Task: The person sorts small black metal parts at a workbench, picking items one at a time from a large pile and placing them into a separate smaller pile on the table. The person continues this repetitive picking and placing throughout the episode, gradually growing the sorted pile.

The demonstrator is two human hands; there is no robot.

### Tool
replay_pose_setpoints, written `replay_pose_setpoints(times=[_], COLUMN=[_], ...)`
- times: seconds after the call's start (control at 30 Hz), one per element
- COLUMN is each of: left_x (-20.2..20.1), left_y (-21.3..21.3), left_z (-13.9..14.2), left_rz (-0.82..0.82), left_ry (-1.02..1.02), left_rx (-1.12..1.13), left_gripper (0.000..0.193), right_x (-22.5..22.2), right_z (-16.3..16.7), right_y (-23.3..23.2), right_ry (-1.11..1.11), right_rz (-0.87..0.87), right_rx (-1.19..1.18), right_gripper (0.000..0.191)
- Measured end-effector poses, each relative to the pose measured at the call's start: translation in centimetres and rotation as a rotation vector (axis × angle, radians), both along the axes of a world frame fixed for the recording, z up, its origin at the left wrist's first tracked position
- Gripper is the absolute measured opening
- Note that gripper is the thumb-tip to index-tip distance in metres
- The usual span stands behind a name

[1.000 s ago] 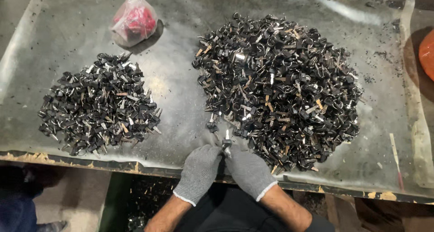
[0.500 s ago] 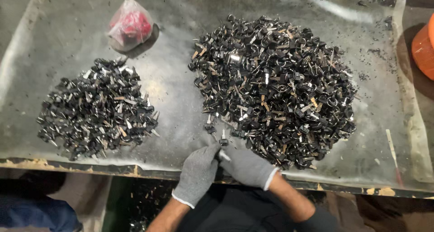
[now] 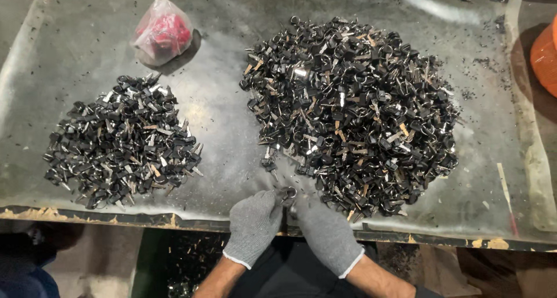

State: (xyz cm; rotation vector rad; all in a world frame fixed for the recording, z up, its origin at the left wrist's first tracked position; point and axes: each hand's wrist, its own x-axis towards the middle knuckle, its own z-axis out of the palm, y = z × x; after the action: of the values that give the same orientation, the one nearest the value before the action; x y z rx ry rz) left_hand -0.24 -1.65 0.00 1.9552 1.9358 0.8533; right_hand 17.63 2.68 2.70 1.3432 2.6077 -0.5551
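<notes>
I pinch one small black clip (image 3: 286, 193) between the fingertips of my gloved left hand (image 3: 253, 224) and right hand (image 3: 326, 233) at the front edge of the table (image 3: 232, 118), just beside the large pile (image 3: 354, 106), so both hands can work it.

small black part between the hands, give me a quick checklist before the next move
1. Part held: ok. The left hand and right hand meet on the small black part at the table's front edge.
2. Gloves on: ok, both grey.
3. Grip firm: cannot tell, the fingertips cover most of it.
4. Supply in reach: ok. The large pile lies just beyond the right hand.
5. Smaller pile kept apart: ok, bare table between the piles.
6. Red-filled bag out of the way: ok, at the far side.
</notes>
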Motion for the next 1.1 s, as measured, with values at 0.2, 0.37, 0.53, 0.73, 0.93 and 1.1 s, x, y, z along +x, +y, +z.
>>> replay_pose_setpoints(times=[0.2, 0.37, 0.53, 0.73, 0.93, 1.1], left_x=[0.9, 0.7, 0.9, 0.7, 0.5, 0.7], left_y=[-0.6, -0.4, -0.4, -0.3, 0.1, 0.2], left_z=[0.3, 0.8, 1.3, 1.7, 1.5, 1.4], left_rz=[-0.012, -0.032, 0.017, 0.008, -0.028, -0.026], left_ry=[-0.018, -0.070, -0.018, -0.045, 0.018, 0.043], left_rx=[0.045, 0.116, 0.005, -0.014, -0.050, -0.066], left_gripper=[0.007, 0.013, 0.005, 0.005, 0.008, 0.006], right_x=[-0.7, -0.1, -0.7, -1.1, -0.8, -1.2], right_z=[-1.2, -1.1, -1.4, -0.2, 0.4, -0.7], right_y=[0.6, 1.6, 1.2, 0.9, 1.4, 0.8], right_ry=[0.434, 0.127, 0.131, 0.012, 0.146, 0.046], right_rz=[0.128, -0.156, -0.046, -0.222, -0.221, -0.080], right_rx=[0.360, -0.310, -0.054, -0.219, -0.297, 0.011], right_gripper=[0.033, 0.062, 0.045, 0.071, 0.064, 0.062])
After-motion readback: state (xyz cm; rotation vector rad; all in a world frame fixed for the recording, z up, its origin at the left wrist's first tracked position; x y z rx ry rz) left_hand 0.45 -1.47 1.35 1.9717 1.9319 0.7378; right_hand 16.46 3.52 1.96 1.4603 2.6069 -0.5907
